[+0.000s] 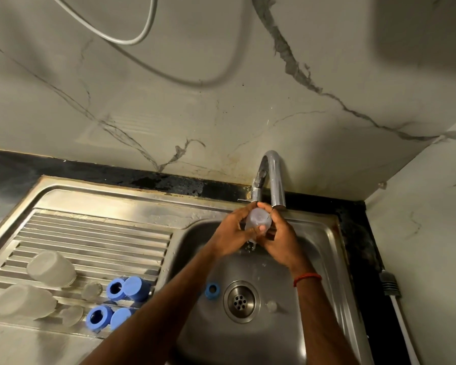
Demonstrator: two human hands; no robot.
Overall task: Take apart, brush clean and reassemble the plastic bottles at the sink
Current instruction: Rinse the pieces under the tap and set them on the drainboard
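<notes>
Working over the sink (334, 233), we've got the draining board (90, 227) on our left carrying two clear bottles (50, 270), laid down to drip, it seems. Left hand (229, 233) and right hand (279, 238) both clamp a third bottle (257, 219) under the tap (274, 177), likely so rinse water falls into the basin; blue caps (136, 284) sit just beside the board's bottles.

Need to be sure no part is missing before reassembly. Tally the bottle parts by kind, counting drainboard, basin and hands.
Clear bottle bodies: 3
Blue rings: 3
Blue caps: 2
Small clear pieces: 3
Total: 11
</notes>
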